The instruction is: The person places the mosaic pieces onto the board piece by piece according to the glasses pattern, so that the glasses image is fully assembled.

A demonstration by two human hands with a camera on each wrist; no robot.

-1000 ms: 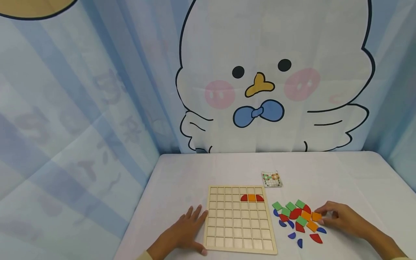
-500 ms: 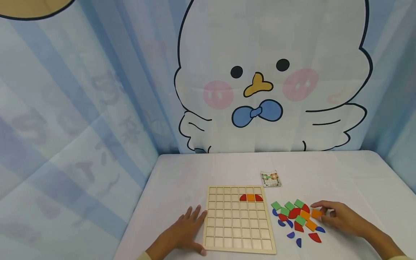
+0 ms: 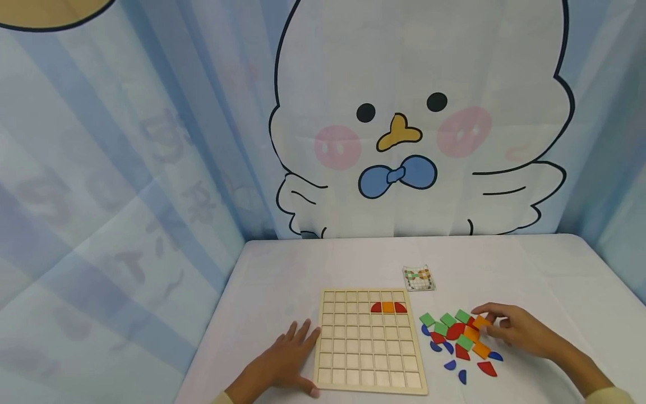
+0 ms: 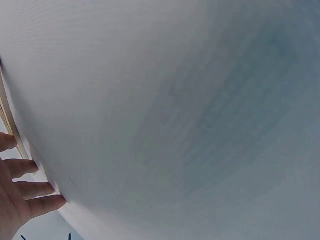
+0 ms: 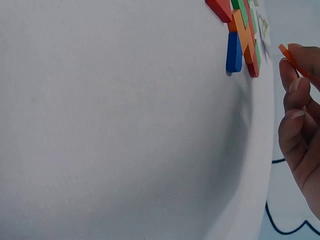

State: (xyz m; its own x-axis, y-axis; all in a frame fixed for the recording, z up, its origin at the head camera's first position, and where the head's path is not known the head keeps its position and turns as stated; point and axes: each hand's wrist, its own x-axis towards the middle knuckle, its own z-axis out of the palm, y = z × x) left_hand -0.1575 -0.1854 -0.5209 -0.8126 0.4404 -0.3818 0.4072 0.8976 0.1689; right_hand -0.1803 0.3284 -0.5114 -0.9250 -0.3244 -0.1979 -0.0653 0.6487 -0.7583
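Note:
My right hand (image 3: 520, 330) pinches an orange square tile (image 5: 292, 59) between thumb and finger, raised over the right side of a loose pile of tiles. Green squares (image 3: 447, 320), red quarter-rounds (image 3: 487, 368) and blue half-rounds (image 3: 450, 365) make up much of that pile. To its left lies a wooden grid board (image 3: 368, 359). In its second row sit an orange square (image 3: 388, 307) and a red quarter-round (image 3: 376, 307) on one side, another red one (image 3: 400, 307) on the other. My left hand (image 3: 282, 359) rests with spread fingers at the board's left edge.
Behind the board's far right corner lies a small pattern card (image 3: 418, 278) with a coloured grid design. The white table (image 3: 292, 264) ends at a curtain (image 3: 398, 213) printed with a cartoon bird. Another curtain hangs along the left side.
My right hand has lifted the orange square from the pile's right side and moved it slightly up and left. The left hand stays by the board.

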